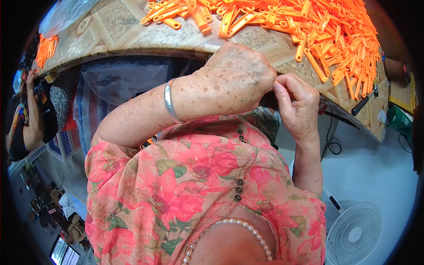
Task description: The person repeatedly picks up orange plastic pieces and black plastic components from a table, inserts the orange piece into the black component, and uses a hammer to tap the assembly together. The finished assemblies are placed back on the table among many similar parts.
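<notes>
My left hand (240, 77), with a silver bangle (168, 101) at its wrist, is closed with the back of the hand up. Its fingers curl out of sight. Against it, my right hand (299, 100) is closed too, thumb and forefinger pressed together. Whatever they hold, if anything, is hidden or too small to make out. Both hands meet in front of my chest at the near edge of the table (128, 33). Just beyond them lies a large heap of orange plastic handle-like pieces (349, 48), long and slim with holes at their ends.
A black-handled tool (361, 105) lies at the table's right edge. Blue plastic crates (81, 110) stand under the table at left. Another person's arm (32, 117) is at far left, near more orange pieces (46, 49). A white fan (354, 234) is at lower right.
</notes>
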The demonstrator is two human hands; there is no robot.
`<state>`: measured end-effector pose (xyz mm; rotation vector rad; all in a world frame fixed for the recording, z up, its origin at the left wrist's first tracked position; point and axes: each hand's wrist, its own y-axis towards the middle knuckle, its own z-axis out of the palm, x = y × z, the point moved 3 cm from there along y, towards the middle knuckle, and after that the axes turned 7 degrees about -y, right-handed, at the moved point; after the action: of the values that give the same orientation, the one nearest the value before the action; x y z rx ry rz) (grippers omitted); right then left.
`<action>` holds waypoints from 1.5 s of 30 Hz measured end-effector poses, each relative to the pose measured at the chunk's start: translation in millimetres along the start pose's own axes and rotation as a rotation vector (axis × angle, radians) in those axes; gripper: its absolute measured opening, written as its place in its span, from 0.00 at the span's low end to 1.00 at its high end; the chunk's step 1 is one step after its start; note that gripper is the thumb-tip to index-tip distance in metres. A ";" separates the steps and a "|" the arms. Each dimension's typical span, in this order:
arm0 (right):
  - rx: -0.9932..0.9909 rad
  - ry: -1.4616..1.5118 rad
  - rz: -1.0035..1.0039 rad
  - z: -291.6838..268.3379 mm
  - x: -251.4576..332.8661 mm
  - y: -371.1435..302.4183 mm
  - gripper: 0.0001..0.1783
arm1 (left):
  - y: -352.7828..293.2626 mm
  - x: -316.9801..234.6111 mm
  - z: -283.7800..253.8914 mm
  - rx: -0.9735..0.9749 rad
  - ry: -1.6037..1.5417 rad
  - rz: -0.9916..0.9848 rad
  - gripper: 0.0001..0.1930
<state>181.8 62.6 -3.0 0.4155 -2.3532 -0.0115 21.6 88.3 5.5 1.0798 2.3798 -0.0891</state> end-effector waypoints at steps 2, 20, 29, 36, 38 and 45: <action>-0.022 -0.027 0.002 6.9 -2.1 0.7 0.03 | -1.2 2.6 7.3 0.015 0.033 -0.017 0.10; 0.047 0.203 0.007 4.7 -21.1 -3.2 0.07 | -17.4 10.1 12.5 -0.109 -0.150 -0.029 0.10; 0.068 0.119 -0.122 11.1 -9.6 -17.5 0.08 | -28.9 5.0 14.9 -0.036 -0.243 0.039 0.08; 0.136 -0.050 -0.295 -6.2 -7.9 -3.7 0.09 | -30.4 7.6 16.4 0.010 -0.334 0.033 0.12; 0.215 -0.070 -0.243 -12.6 -10.7 2.4 0.09 | -31.2 8.3 16.3 0.020 -0.367 0.050 0.15; 0.101 -0.258 -0.392 -27.6 1.5 28.8 0.08 | -38.1 17.9 35.1 0.224 -1.476 -0.298 0.21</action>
<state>190.9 92.5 21.8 0.9702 -2.4900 -0.1385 -0.4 65.3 -39.1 0.3836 1.1279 -0.9135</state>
